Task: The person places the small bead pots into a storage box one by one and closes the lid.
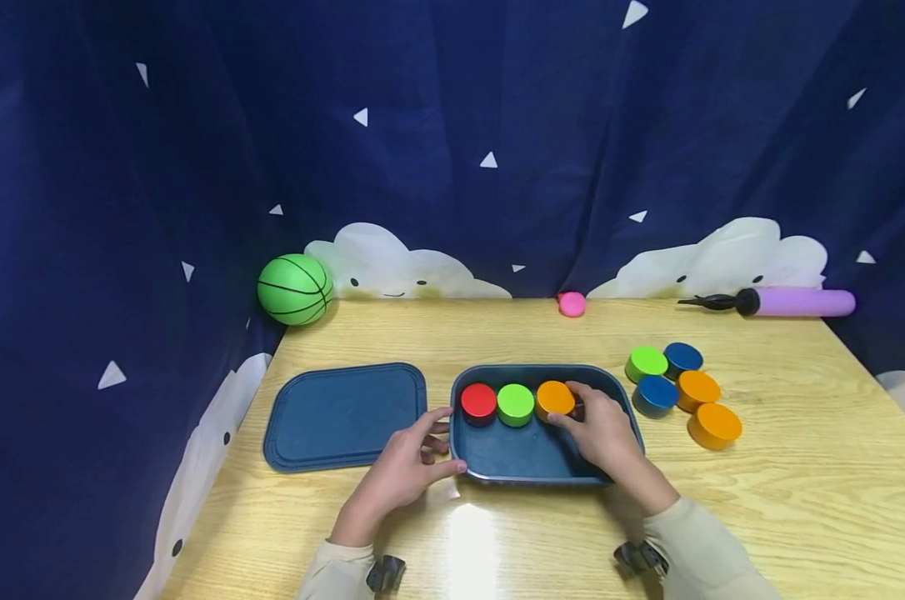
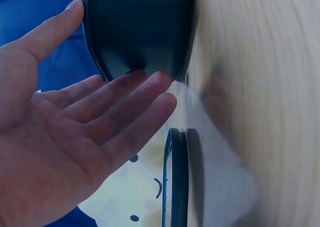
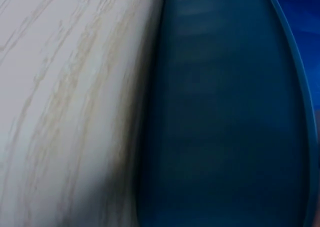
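Standing on the wood-grained table [image 1: 820,508], a dark blue tray [image 1: 523,457] lies right of a flat blue lid [image 1: 347,417]. The left hand [image 1: 406,467], its grip spread apart, touches the tray's left side. Inside, the right hand's [image 1: 604,427] grip pinches an orange disc [image 1: 553,398], beside a green disc [image 1: 516,402] and a red disc [image 1: 478,402].

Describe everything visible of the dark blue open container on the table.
The dark blue container looks like plastic: rectangular, rounded corners, low walls, thin rim, open top. It sits upright on the wooden table, right of a lid-like panel. A red cylinder and a lime-green cylinder rest in it along the far side; the right hand, inside it, pinches an orange cylinder beside them. The left hand touches its left end.
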Demonstrator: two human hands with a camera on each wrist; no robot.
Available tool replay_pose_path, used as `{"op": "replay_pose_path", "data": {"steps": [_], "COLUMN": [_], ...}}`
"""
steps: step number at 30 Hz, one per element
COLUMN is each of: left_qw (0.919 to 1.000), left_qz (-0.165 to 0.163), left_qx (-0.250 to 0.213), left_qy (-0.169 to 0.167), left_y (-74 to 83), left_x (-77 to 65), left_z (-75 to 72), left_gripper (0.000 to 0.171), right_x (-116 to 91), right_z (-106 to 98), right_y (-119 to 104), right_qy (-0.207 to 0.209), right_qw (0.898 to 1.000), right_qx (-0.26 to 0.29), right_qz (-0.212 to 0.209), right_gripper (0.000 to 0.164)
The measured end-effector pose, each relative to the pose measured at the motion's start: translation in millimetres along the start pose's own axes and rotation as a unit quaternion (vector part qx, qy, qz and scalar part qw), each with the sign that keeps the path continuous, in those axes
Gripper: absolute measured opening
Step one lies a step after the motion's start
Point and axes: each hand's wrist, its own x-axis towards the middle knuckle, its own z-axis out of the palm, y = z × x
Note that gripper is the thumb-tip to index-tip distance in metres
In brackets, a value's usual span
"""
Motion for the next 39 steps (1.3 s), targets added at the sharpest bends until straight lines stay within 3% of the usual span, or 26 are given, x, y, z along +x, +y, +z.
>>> {"op": "replay_pose_path", "data": {"steps": [27, 34, 39], "left_qw": [0.9999, 1.0, 1.0], "left_qz": [0.008, 0.001, 0.0], "left_qx": [0.007, 0.0, -0.002], "left_qy": [0.005, -0.001, -0.003], "left_y": [-0.6, -1.2, -1.3], "left_x": [0.2, -0.2, 0.4], "left_z": [0.3, 1.0, 1.3], "left_gripper": [0.073, 0.074, 0.074], "right_x": [5, 6, 5], "right_z": [4, -1, -10], "right_y": [3, 5, 7], "right_qy": [-0.018, 0.006, 0.04], "right_qw": [1.0, 1.0, 0.999], "right_qx": [-0.025, -0.002, 0.011], "right_qz": [0.003, -0.002, -0.014], "right_gripper": [0.067, 0.069, 0.053]}}
